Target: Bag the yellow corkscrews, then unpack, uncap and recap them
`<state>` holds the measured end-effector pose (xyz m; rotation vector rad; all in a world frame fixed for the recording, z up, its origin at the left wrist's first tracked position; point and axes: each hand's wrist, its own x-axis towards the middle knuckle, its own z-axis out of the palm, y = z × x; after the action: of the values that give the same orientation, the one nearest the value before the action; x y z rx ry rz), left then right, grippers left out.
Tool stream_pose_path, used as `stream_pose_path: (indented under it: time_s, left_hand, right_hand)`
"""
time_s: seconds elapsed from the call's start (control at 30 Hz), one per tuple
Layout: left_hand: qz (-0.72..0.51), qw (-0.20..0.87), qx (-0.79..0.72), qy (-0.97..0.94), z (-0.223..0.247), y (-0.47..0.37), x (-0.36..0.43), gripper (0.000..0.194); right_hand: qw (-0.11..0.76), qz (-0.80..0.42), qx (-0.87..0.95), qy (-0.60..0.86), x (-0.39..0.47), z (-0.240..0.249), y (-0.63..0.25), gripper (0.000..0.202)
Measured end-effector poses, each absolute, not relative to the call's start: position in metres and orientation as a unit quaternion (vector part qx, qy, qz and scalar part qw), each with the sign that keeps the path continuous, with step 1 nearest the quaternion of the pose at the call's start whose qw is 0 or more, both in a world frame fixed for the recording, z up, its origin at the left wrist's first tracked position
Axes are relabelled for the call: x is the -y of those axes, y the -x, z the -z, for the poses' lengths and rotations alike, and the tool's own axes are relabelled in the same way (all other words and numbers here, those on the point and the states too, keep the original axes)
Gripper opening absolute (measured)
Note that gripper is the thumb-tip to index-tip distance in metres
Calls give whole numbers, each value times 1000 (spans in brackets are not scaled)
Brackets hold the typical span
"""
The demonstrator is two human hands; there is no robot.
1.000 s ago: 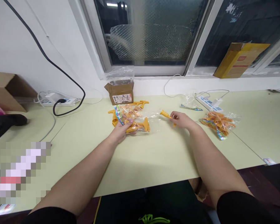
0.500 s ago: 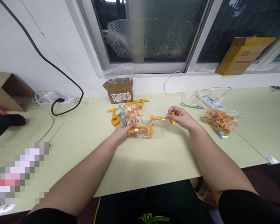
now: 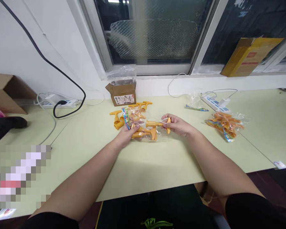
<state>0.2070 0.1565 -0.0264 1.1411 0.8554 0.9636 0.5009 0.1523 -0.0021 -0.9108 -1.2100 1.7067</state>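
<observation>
My left hand (image 3: pixel 125 136) grips a clear plastic bag (image 3: pixel 126 117) with a colourful printed strip at its left end. Several yellow T-handled pieces lie inside it. Between the fingertips of my right hand (image 3: pixel 177 125) is the T-handle of a yellow piece (image 3: pixel 152 124), lying sideways with its wide tubular end pointing left over the bag. Whether that end is within the plastic, I cannot tell. Several loose yellow pieces (image 3: pixel 116 117) lie on the table just behind and left of the bag.
A small open carton (image 3: pixel 124 93) stands behind the loose pieces. At the right, a filled bag of yellow pieces (image 3: pixel 225 124) lies before a power strip (image 3: pixel 214 104), near a flat clear bag (image 3: pixel 196 107). A black cable (image 3: pixel 69 78) hangs at the left.
My right hand has moved left and slightly down with the yellow piece, whose wide end is now over the bag. My left hand has stayed almost still.
</observation>
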Motion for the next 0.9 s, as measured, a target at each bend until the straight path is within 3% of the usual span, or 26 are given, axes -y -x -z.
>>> stream_pose_path:
  time_s: [0.23,0.5,0.63,0.9]
  left_hand:
    - [-417,653,-379,-506,30,-210,-153,75]
    - [-425,709,-334,-453,19,-213,-151,56]
    - [-420,738,-328,-414,20,-212,-152,51]
    - [-398,742,-314,-438,27,-211,-153,59]
  right_hand:
    - [465,-685,402,390,-154,12,-476,48]
    - [524,-604,463,383,-156,10,-476,39]
    - [474,-602,526,369,-153,9,-479,39]
    - [400,-704,464,359,-144,5,-479,50]
